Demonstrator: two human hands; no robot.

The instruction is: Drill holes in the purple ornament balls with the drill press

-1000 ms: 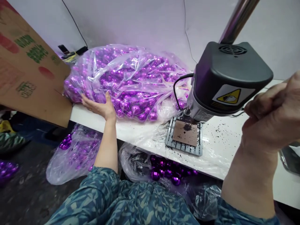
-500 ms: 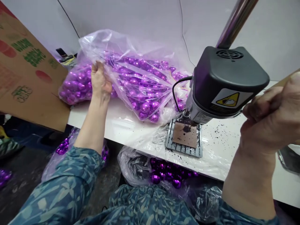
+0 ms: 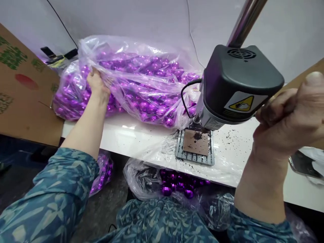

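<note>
My left hand (image 3: 98, 82) is closed on the clear plastic bag (image 3: 111, 44), its fingers gathering a fold of the film. Shiny purple faceted balls (image 3: 141, 104) fill this large bag, which lies along the back of the white table. My right hand (image 3: 291, 108) is in a fist at the right side of a small bench drill press (image 3: 243, 81). Whatever its fingers grip there is hidden. Beneath the drill head, a brown square board (image 3: 196, 143) with a small dark hole and dark shavings lies on the slotted metal base (image 3: 179, 152).
A cardboard box (image 3: 27, 98) stands at the left. Below the table edge, an open plastic bag (image 3: 134, 179) holds more purple balls. A phone (image 3: 305, 163) lies at the right. Dark shavings dot the white table (image 3: 131, 138). A bag of purple balls (image 3: 102, 172) is on the floor.
The view has shifted a little. My left hand has pulled the bag's film lower and flatter over the balls. My right fist stays beside the drill press.
</note>
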